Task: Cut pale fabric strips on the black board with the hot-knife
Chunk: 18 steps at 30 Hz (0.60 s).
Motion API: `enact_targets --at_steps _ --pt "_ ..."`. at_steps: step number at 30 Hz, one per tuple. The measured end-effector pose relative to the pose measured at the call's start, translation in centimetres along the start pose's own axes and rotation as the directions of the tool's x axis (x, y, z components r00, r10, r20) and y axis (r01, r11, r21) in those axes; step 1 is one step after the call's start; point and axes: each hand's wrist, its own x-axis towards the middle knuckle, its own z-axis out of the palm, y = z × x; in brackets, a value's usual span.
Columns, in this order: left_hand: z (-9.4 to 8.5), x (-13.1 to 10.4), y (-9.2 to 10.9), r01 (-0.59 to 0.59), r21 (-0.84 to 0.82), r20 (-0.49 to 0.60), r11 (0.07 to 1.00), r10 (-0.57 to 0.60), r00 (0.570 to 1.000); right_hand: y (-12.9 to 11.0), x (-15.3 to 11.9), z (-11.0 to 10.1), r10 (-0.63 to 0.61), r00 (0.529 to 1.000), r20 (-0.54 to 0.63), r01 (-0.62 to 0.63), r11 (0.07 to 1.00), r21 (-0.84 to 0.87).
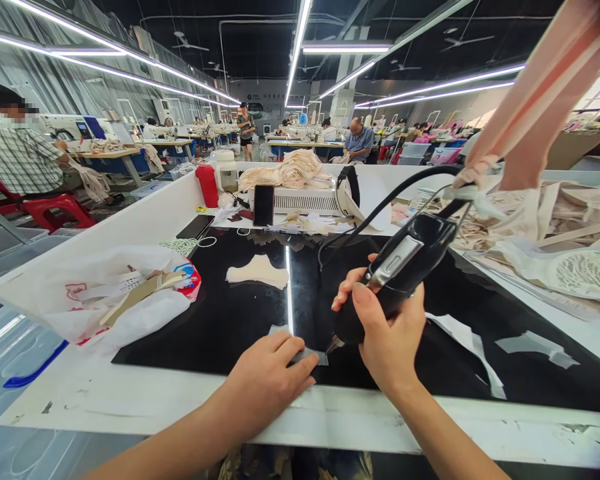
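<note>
My right hand (393,333) is wrapped round a black corded hand tool (415,243) with a narrow metal tip, which looks like an electric hot knife. Its tip points down at the right end of a small translucent grey sheet piece (316,358), at or very near its edge. My left hand (270,377) lies over that piece, its fingers flat and pressing it on the black board (215,313); most of the piece is hidden beneath. Farther back on the board is a cream fabric piece (257,272).
White scraps (473,347) and a translucent cut piece (535,347) lie at the right. A plastic bag (125,287) of strips sits left. A phone (263,205) stands behind. Fabric piles (570,213) fill the right side. The tool hangs from a pink cloth strip (540,100).
</note>
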Motion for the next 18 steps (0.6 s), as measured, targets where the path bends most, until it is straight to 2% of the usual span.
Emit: enact_targets --at_steps 6,13,18 --pt "0.18 -0.1 -0.06 0.0 -0.007 -0.026 1.0 0.0 1.0 -0.15 0.03 0.09 -0.007 1.0 0.001 0.007 0.999 -0.043" --pt "0.05 -0.02 0.0 -0.007 -0.005 -0.03 1.0 0.007 1.0 -0.58 -0.36 -0.34 0.024 1.0 0.0 -0.024 0.999 0.035" --pt "0.06 -0.02 0.02 -0.006 -0.009 -0.039 1.0 0.006 0.999 -0.6 -0.75 -0.37 0.038 0.999 0.01 -0.038 0.999 0.006"
